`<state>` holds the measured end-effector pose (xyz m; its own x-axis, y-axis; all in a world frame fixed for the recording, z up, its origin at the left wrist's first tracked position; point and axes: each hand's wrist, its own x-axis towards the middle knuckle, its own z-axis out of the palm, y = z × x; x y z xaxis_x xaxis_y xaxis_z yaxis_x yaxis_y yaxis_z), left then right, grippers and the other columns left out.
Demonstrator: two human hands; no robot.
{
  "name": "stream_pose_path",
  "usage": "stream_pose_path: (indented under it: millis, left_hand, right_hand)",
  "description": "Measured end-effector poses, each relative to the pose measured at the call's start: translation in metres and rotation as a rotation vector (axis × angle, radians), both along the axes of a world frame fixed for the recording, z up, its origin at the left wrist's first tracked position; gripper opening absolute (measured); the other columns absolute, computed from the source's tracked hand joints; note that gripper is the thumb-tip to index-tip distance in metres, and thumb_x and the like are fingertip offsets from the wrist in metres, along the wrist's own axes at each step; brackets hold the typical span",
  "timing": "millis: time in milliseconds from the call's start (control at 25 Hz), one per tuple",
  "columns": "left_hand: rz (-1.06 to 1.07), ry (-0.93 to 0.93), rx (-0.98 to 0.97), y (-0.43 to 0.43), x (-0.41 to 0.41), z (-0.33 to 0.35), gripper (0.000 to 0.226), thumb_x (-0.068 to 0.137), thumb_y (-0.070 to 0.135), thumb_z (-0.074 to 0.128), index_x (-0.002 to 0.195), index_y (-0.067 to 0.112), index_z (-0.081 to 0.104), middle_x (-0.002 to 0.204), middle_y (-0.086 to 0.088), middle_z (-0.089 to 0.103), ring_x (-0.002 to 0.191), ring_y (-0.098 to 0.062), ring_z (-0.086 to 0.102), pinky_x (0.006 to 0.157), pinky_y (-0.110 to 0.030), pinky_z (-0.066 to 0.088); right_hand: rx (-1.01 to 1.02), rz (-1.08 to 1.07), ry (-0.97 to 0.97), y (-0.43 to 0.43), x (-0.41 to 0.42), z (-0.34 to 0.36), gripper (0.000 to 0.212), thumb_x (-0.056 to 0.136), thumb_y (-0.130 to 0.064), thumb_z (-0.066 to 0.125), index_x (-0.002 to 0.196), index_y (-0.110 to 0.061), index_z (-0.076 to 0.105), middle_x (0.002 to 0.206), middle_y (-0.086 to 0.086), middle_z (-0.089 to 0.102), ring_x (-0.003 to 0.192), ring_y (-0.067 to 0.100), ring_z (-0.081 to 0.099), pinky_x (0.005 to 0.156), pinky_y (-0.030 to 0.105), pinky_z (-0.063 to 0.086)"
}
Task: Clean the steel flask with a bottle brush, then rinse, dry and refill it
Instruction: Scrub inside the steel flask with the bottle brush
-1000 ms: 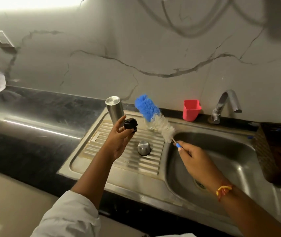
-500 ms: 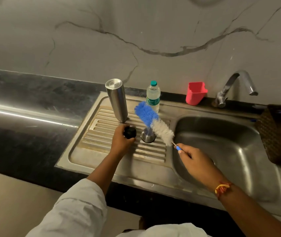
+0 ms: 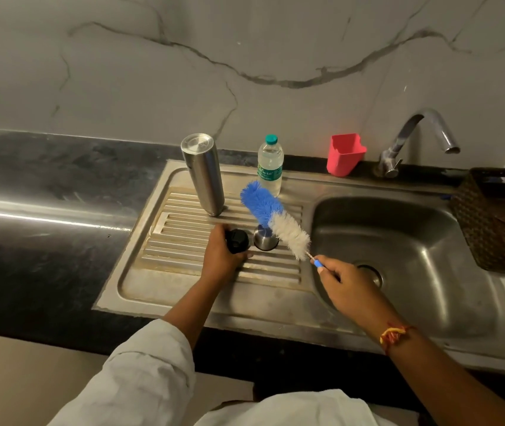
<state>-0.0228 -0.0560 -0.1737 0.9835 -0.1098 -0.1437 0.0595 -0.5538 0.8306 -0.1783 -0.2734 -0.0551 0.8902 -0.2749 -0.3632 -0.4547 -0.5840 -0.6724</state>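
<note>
At the sink's ribbed draining board, your left hand curls around a black stopper, holding it against the ribs just beside a small steel cap. Your right hand pinches the blue handle of the bottle brush, with the bristles slanting above the cap. The steel flask stands closed end up at the back of the board, apart from both hands and near a plastic water bottle.
</note>
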Motion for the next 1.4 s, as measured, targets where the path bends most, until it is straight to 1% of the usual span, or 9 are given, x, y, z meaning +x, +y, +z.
stream_pose_path:
  millis: [80,160,360,520,680,800,920,1160,1400]
  left_hand:
    - [-0.023,0.009,-0.033,0.004,0.000,0.000,0.081,0.069,0.016,0.095,0.133,0.019,0.046,0.129,0.003,0.051,0.115,-0.014,0.054,0.067,-0.002,0.044]
    - [-0.053,0.026,-0.043,0.012,0.000,0.004,0.088,0.068,0.017,0.096,0.139,0.015,0.043,0.134,0.004,0.047,0.120,-0.011,0.048,0.079,0.000,0.042]
    - [0.001,-0.009,-0.050,0.032,0.005,0.014,0.091,0.077,0.037,0.089,0.149,0.013,0.039,0.148,-0.003,0.045,0.136,-0.017,0.044,0.110,-0.030,0.039]
    - [0.161,-0.134,-0.070,0.037,0.030,0.035,0.074,0.086,0.048,0.078,0.143,0.016,0.043,0.140,-0.003,0.050,0.129,-0.019,0.052,0.107,-0.036,0.047]
    - [0.264,-0.171,-0.082,0.022,0.067,0.066,0.090,0.082,0.041,0.085,0.151,0.015,0.033,0.150,-0.006,0.040,0.133,-0.020,0.045,0.110,-0.041,0.046]
    - [0.271,-0.141,-0.130,0.010,0.090,0.073,0.098,0.074,0.037,0.091,0.150,0.019,0.031,0.150,-0.007,0.038,0.136,-0.024,0.044,0.113,-0.046,0.045]
    - [0.295,-0.102,-0.211,0.006,0.105,0.068,0.088,0.071,0.031,0.093,0.139,0.023,0.037,0.139,-0.005,0.047,0.129,-0.026,0.052,0.107,-0.051,0.050]
    - [0.347,-0.094,-0.322,0.005,0.105,0.071,0.058,0.080,0.023,0.087,0.121,0.025,0.046,0.126,0.001,0.059,0.115,-0.021,0.059,0.102,-0.046,0.053]
    - [0.434,-0.207,-0.482,0.004,0.089,0.105,0.051,0.082,0.027,0.086,0.119,0.027,0.051,0.121,0.001,0.062,0.110,-0.017,0.060,0.095,-0.034,0.053]
  right_hand:
    - [0.000,0.002,-0.004,0.003,0.002,0.001,0.040,0.105,-0.032,0.043,0.143,-0.029,0.050,0.106,0.008,0.071,0.085,0.027,0.068,0.078,0.042,0.057]
    - [-0.006,0.007,-0.006,0.006,0.004,0.002,0.040,0.105,-0.032,0.043,0.144,-0.028,0.050,0.111,0.010,0.071,0.093,0.031,0.067,0.085,0.047,0.057]
    - [-0.006,0.003,-0.011,0.014,0.011,0.001,0.040,0.104,-0.034,0.044,0.143,-0.030,0.051,0.104,0.008,0.072,0.087,0.032,0.068,0.079,0.047,0.057]
    - [0.023,0.001,-0.056,0.020,0.019,0.003,0.039,0.104,-0.033,0.043,0.143,-0.031,0.051,0.110,0.007,0.071,0.098,0.032,0.066,0.086,0.046,0.055]
    - [0.070,-0.006,-0.082,0.023,0.028,0.004,0.039,0.105,-0.034,0.043,0.143,-0.032,0.050,0.081,0.005,0.068,0.062,0.019,0.055,0.060,0.031,0.049]
    - [0.091,-0.027,-0.110,0.027,0.032,0.006,0.038,0.104,-0.033,0.044,0.141,-0.033,0.053,0.083,-0.003,0.069,0.069,0.020,0.062,0.065,0.032,0.052]
    - [0.104,-0.030,-0.140,0.030,0.035,0.008,0.037,0.104,-0.030,0.044,0.140,-0.030,0.055,0.068,-0.011,0.059,0.059,0.010,0.052,0.057,0.023,0.044]
    - [0.102,-0.029,-0.137,0.027,0.032,0.009,0.038,0.105,-0.032,0.043,0.142,-0.033,0.052,0.059,-0.006,0.050,0.054,0.012,0.042,0.054,0.031,0.038]
    - [0.104,-0.013,-0.180,0.019,0.025,0.021,0.039,0.105,-0.033,0.042,0.143,-0.034,0.049,0.088,0.013,0.070,0.064,0.020,0.055,0.061,0.038,0.050]
